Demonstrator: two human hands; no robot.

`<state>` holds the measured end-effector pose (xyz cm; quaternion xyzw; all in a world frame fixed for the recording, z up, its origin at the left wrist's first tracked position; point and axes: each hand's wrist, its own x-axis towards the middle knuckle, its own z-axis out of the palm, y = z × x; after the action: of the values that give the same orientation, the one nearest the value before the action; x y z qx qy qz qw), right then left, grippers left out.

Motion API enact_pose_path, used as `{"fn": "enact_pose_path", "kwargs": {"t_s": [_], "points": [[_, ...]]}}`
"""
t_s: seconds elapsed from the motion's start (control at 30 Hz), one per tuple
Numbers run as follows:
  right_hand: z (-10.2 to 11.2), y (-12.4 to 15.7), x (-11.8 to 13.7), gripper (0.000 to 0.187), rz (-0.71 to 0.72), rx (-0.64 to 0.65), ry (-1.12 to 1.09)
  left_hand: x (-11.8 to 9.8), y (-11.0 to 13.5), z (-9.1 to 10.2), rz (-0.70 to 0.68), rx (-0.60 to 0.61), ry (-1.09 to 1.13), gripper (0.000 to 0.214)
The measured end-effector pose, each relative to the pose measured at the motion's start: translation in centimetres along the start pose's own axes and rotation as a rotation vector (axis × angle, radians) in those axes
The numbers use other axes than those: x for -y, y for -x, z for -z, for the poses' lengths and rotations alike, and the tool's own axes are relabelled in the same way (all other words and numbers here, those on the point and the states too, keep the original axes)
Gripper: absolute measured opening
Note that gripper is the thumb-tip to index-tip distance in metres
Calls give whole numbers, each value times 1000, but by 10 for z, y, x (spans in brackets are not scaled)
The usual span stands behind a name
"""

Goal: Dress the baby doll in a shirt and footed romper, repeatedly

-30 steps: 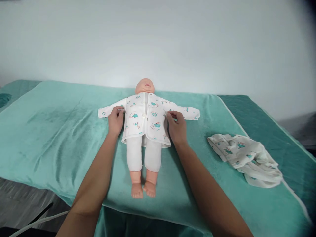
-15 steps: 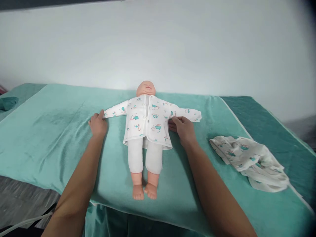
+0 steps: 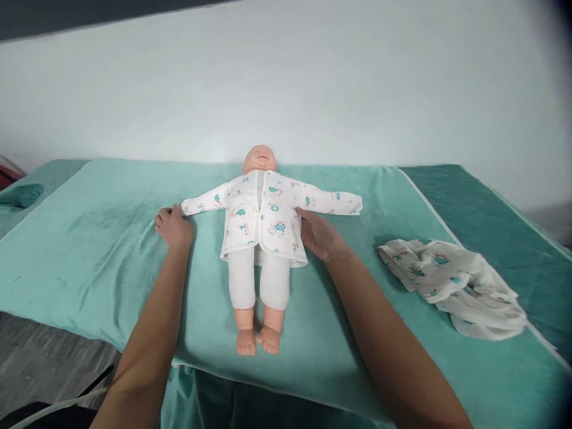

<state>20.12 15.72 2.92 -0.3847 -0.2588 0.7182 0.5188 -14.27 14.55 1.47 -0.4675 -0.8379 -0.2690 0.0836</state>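
A baby doll point(image 3: 260, 158) lies on its back, in white leggings point(image 3: 242, 280) and a white baby jacket point(image 3: 279, 205) with green prints. The jacket's sleeves stretch out to both sides, and its front edges meet near a button at the chest. At the end of the left-hand sleeve, my left hand point(image 3: 174, 226) has its fingers closed on the cuff. My right hand point(image 3: 319, 235) is against the jacket's other side, just below the armpit. Its thumb lies along the side seam; the fingertips are partly hidden at the cloth.
A crumpled pair of printed baby trousers or similar garment point(image 3: 451, 280) lies to the right. The green cloth point(image 3: 102, 238) covers the table, with a darker green strip point(image 3: 500, 250) beyond a white line. A white wall point(image 3: 286, 77) rises behind. A pale cable point(image 3: 58, 405) runs at lower left.
My right hand has turned and slid slightly left, from under the sleeve to the jacket's side below the armpit. My left hand stays at the cuff. The view has shifted a little.
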Motion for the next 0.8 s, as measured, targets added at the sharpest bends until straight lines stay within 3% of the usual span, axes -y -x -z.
{"fn": "enact_pose_path", "kwargs": {"t_s": [0.07,0.13,0.27,0.33,0.5,0.67,0.8], "points": [[-5,-3,-1,16,-27,-5,-32,-10,13,3,-74,-82,115,46],[-7,-6,-2,17,-44,15,-49,-26,28,5,-158,-44,302,37],[-4,-10,-5,17,-24,72,-51,-56,54,7,-202,381,702,38],[-2,-12,-8,14,-8,60,-36,-64,60,10,-201,489,805,46],[-4,-12,-12,8,91,-14,-6,-73,61,16,-116,592,986,54],[-7,-9,-10,16,174,-1,-1,-78,62,17,-205,737,1212,61],[-5,-11,-8,23,164,12,3,-74,62,13,-197,736,1199,63]]}}
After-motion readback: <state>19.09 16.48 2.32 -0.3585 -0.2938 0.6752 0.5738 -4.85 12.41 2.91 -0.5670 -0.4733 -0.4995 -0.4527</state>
